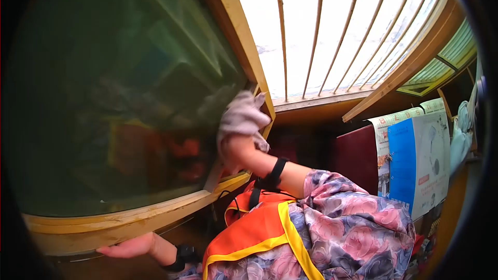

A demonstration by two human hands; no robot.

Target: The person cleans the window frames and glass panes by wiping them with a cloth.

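Note:
My right hand holds a crumpled pale grey-pink cloth at the inner corner of a wooden-framed window pane. The cloth covers most of the fingers and is slightly blurred. Dark greenish glass fills the left side and shows faint reflections. Below it, my left hand grips the lower edge of the yellowish wooden frame; some of its fingers are hidden.
A barred window lets in bright light above. A curved wooden frame edge juts out at the right. Below it hang calendar sheets beside a dark red panel. Pale fabric hangs at the far right.

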